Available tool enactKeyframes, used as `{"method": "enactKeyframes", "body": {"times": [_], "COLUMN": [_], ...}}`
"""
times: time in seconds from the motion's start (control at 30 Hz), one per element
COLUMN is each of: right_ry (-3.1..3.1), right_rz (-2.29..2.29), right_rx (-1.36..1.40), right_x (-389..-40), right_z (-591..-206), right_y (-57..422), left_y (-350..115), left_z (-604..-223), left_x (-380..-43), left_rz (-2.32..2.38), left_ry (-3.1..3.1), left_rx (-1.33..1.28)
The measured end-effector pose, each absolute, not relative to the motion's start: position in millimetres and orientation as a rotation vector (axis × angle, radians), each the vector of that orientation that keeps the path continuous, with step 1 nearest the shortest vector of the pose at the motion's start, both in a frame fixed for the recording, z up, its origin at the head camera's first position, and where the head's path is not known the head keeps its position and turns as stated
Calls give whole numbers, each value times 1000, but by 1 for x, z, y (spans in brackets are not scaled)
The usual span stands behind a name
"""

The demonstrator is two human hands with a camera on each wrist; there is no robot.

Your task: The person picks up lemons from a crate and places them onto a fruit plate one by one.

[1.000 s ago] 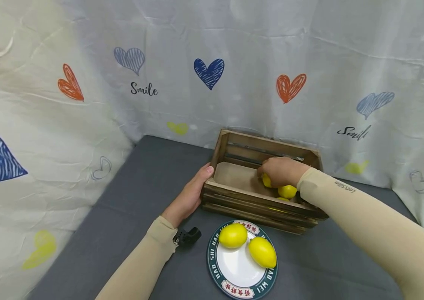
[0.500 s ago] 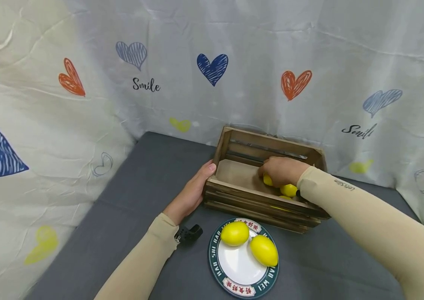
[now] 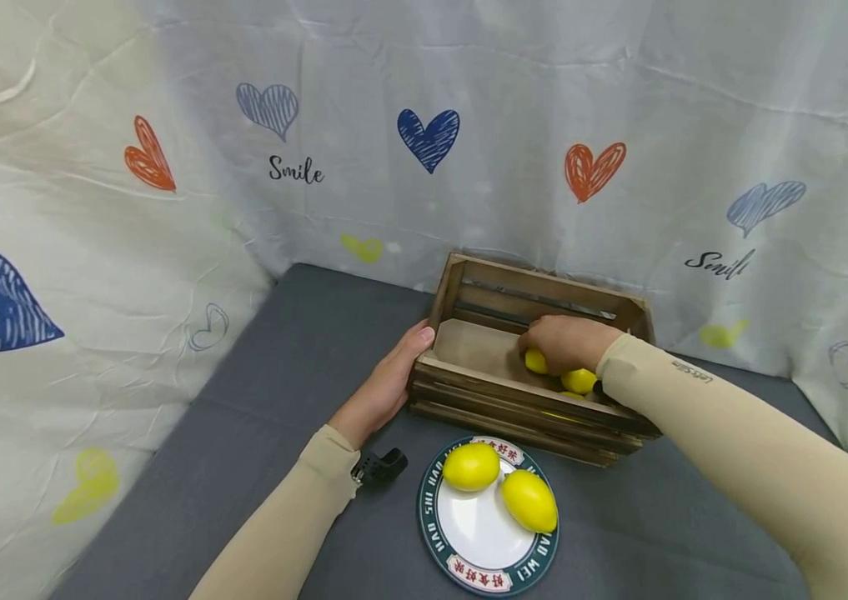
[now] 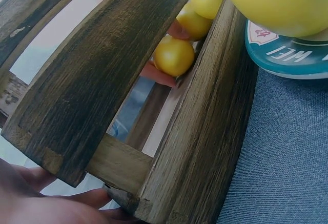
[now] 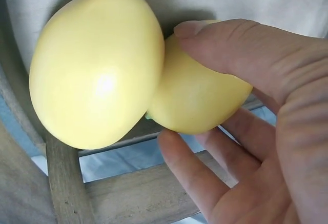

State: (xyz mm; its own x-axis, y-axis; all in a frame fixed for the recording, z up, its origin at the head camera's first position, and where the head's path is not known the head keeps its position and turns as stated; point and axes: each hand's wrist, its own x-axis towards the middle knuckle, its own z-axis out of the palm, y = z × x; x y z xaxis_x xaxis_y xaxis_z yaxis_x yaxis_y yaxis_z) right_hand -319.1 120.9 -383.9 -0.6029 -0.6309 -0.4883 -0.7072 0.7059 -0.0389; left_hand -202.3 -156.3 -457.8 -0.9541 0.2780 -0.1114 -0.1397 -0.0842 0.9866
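Observation:
My left hand (image 3: 386, 379) grips the left end of a slatted wooden crate (image 3: 499, 407), its thumb lying along the rim. In the left wrist view, fingers (image 4: 92, 197) reach around the crate's slats. Inside the crate, my right hand (image 3: 569, 342) holds a yellow lemon (image 5: 200, 101) between thumb and fingers, as the right wrist view shows. Another lemon (image 5: 97, 70) touches it on the left. From the head view, the held lemon (image 3: 535, 361) is partly covered by the hand, and a second lemon (image 3: 579, 381) lies near the wrist.
A white plate with a green rim (image 3: 487, 542) stands in front of the crate, bearing two lemons, one at the upper left (image 3: 471, 467) and one at the right (image 3: 529, 501). Behind the grey tabletop (image 3: 258, 400) hangs a pale curtain (image 3: 348, 67) printed with hearts.
The head view has shifted slightly. Both hands keep their places at the crate, and the lemons and plate stay where they were.

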Motion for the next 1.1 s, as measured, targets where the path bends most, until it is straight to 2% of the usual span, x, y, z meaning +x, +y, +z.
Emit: {"method": "enactKeyframes", "body": {"times": [0.43, 1.1], "right_ry": [2559, 2656], "right_rz": [153, 45], "right_rx": [-1036, -1137], "right_x": [-312, -264], "right_z": [-357, -304], "right_y": [124, 141], "left_y": [-152, -152], "left_z": [-456, -457], "left_x": [-201, -200], "left_rz": [2120, 2125], "left_ry": [1922, 1937], "left_rx": [79, 102]}}
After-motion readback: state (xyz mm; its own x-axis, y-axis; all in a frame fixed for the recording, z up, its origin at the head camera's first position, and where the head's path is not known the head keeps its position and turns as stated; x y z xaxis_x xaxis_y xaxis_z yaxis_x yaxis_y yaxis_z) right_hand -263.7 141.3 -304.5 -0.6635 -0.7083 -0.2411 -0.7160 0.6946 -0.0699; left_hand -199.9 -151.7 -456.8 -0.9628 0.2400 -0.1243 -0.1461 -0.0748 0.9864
